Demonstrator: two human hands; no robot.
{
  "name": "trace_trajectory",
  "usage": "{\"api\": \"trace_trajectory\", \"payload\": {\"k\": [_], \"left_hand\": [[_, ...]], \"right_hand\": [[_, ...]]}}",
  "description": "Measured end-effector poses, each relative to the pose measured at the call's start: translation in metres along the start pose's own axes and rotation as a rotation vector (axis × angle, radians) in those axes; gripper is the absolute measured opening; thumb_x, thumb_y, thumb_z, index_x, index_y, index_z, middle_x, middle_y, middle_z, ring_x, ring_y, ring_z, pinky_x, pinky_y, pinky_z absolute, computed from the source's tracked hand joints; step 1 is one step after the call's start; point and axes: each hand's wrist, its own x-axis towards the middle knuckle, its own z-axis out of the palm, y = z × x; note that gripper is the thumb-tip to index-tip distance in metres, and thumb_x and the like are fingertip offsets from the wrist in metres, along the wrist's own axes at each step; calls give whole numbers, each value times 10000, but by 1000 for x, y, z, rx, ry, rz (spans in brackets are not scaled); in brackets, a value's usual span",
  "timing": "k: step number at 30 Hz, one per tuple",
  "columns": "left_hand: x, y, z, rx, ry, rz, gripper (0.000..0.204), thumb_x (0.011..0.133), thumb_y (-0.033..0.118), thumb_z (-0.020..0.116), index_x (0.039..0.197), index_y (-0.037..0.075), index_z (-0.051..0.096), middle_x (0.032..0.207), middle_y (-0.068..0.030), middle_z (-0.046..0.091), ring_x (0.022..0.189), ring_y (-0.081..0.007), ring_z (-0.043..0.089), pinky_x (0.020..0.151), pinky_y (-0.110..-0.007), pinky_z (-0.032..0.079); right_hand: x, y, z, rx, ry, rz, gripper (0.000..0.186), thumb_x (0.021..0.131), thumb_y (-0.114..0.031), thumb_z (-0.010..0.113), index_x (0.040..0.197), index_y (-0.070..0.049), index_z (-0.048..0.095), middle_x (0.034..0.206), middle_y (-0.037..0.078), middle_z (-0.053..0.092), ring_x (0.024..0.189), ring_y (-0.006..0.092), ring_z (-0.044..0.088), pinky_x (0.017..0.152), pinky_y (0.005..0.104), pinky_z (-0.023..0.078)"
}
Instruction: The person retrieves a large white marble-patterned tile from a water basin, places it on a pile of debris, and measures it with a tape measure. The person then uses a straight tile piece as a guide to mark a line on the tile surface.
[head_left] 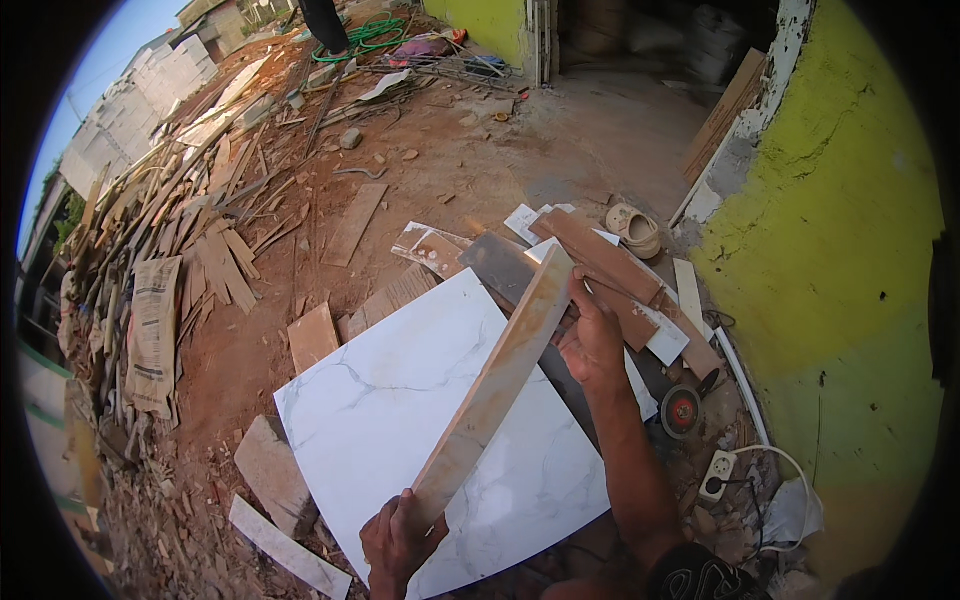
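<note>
I hold a long, straight tan-and-cream bar (497,375) slantwise above a large white marble-patterned tile (370,390). My left hand (398,535) is closed around its near end, close to the tile's front edge. At the far end, my right hand (590,335) grips the bar by its right side, fingers partly hidden behind it. Whether the bar touches the tile I cannot tell. A dark flat sheet (495,265) lies partly under the tile. To the right of my right forearm sits an angle grinder with a round disc (682,411).
Cut tile strips (610,260) are heaped beyond my right hand. A power strip (717,474) with cables lies by the yellow-green wall (830,280). Wood scraps (215,255) pile up at left, near a paper sack (153,335). Another person's leg (325,25) shows far off.
</note>
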Motion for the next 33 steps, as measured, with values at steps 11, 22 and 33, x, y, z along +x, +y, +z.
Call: {"api": "trace_trajectory", "payload": {"k": [11, 22, 33], "left_hand": [[40, -4, -1, 145, -74, 49, 345, 692, 127, 801, 972, 46, 618, 678, -34, 613, 559, -183, 596, 492, -311, 466], [68, -56, -11, 450, 76, 137, 339, 820, 109, 663, 1155, 102, 713, 935, -2, 650, 707, -171, 547, 592, -336, 367], [138, -68, 73, 506, -110, -167, 688, 838, 30, 600, 1497, 81, 408, 1383, -224, 427, 1283, -409, 377, 914, -528, 374]], "right_hand": [[22, 30, -116, -140, 64, -237, 558, 1034, -521, 439, 1156, 6, 577, 1003, 132, 612, 946, 240, 618, 899, 475, 524], [-103, -45, -122, -158, -126, 143, 573, 882, -274, 624, 1248, 151, 503, 1156, 286, 619, 1055, 375, 659, 838, 487, 585], [-243, 11, -180, -210, 111, 419, 418, 872, 26, 646, 1259, 121, 520, 1106, 236, 668, 894, 312, 714, 681, 450, 642]]}}
